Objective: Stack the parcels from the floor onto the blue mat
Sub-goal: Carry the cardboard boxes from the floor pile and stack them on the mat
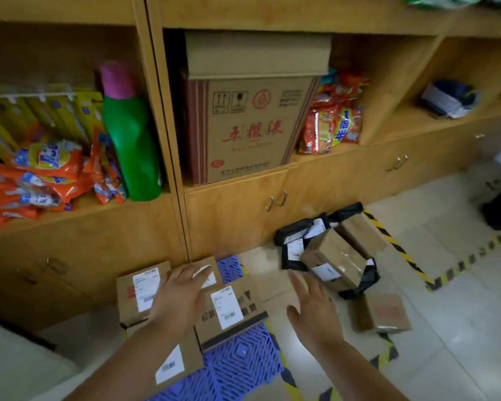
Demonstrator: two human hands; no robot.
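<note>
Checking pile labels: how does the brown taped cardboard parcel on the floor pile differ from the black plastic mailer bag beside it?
The brown taped cardboard parcel is rigid and boxy; the black plastic mailer bag is soft and crumpled. Parcel lies in front, bag behind against the cabinet. Both carry white labels, off the mat.

A: How is the light?
B: Soft and even, rather dim inside the shelves (388,82), brighter on the floor (460,314) toward 4 o'clock, shadows faint.
A: And sharpness?
B: Motion blur smears the whole picture; labels barely read. Wide-angle bending curves the shelf (156,111) uprights near 9 and 3 o'clock
</note>
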